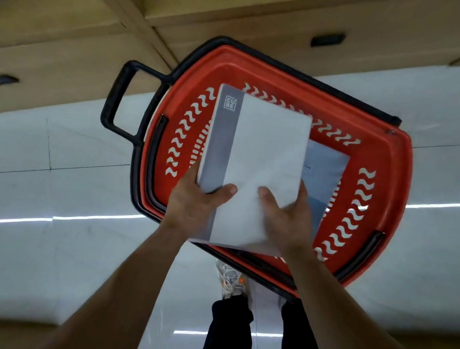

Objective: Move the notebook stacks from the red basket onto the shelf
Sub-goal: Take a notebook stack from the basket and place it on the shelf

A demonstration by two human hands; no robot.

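Observation:
A stack of white notebooks (265, 155) with a grey spine strip is held above the red basket (381, 168), which stands on the floor. My left hand (194, 204) grips the stack's near left corner, thumb on top. Its near right edge is gripped by my right hand (286, 221), also thumb on top. Below the stack, a pale blue notebook (324, 170) lies inside the basket, partly hidden. The wooden shelf unit (242, 6) rises just beyond the basket.
The basket has a black pull handle (117, 98) sticking out to the left and black carry handles folded on its rim. Glossy white floor tiles (36, 181) surround it. My shoes (231, 280) and dark trousers stand right behind the basket. Papers sit on a shelf at upper left.

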